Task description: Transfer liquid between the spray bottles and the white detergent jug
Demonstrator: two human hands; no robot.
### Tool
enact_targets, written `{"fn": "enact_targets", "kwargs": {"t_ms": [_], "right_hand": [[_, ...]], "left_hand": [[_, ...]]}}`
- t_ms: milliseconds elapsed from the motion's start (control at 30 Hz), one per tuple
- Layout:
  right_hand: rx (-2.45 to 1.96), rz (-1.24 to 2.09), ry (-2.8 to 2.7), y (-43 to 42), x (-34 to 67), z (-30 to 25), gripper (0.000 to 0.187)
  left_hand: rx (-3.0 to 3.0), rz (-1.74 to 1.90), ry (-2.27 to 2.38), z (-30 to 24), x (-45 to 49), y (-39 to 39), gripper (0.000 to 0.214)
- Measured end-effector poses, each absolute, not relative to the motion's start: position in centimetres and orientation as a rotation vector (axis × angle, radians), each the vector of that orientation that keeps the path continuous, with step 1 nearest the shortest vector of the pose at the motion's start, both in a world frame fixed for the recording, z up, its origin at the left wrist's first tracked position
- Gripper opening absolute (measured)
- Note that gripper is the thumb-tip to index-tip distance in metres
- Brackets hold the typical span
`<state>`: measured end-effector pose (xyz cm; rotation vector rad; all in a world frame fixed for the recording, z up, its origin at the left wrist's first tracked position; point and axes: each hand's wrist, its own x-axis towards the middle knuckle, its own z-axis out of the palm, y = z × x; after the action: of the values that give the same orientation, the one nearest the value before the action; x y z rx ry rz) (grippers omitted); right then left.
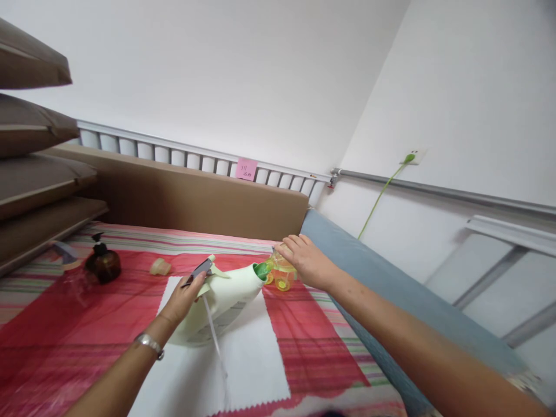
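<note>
The head camera is looking down at a worktop (330, 333) that is lying under a striped pink, green and white cloth, with a sheer red cloth (65, 324) and a white pinked-edge cloth (256, 359) spreading over it. A brown board (195, 200) is standing along the back, white radiator slats (191, 157) are showing above it with a pink sticky note (246, 169) on them, and a green plug (409, 157) is sitting in a wall socket at the right. Brown cushions (30, 150) are stacking up at the left.

The left hand (185, 298), wearing a silver wristwatch (150, 344), is closing its fingers (196, 284) around the upper part of a large pale cream plastic bottle (230, 295), with a dark grey trigger piece (202, 269) poking out above them. The right hand (304, 259) is curling its fingers over a small clear yellow-tinted container (282, 277), gripping it from above.

The bottle is lying tilted over the white cloth, its green neck (261, 269) touching the container's rim. A thin clear tube (215, 336) is hanging across its side. A brown glass pump bottle (102, 263) is standing well apart at the left.
</note>
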<state>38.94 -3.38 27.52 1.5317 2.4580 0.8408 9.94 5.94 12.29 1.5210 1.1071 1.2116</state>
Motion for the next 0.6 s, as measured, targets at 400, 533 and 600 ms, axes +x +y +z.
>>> {"fn": "enact_targets", "kwargs": {"t_ms": [400, 533, 600], "right_hand": [[1.406, 0.974, 2.325, -3.2, 37.7, 28.3, 0.062], [1.366, 1.007, 2.276, -3.2, 36.4, 28.8, 0.054], [1.351, 1.015, 2.258, -3.1, 35.7, 29.0, 0.046]], "left_hand": [[1.531, 1.137, 1.091, 12.5, 10.1, 5.7, 0.049], [1.575, 1.135, 1.085, 12.6, 10.1, 5.6, 0.051], [1.595, 1.115, 1.087, 12.4, 10.2, 5.7, 0.052]]}}
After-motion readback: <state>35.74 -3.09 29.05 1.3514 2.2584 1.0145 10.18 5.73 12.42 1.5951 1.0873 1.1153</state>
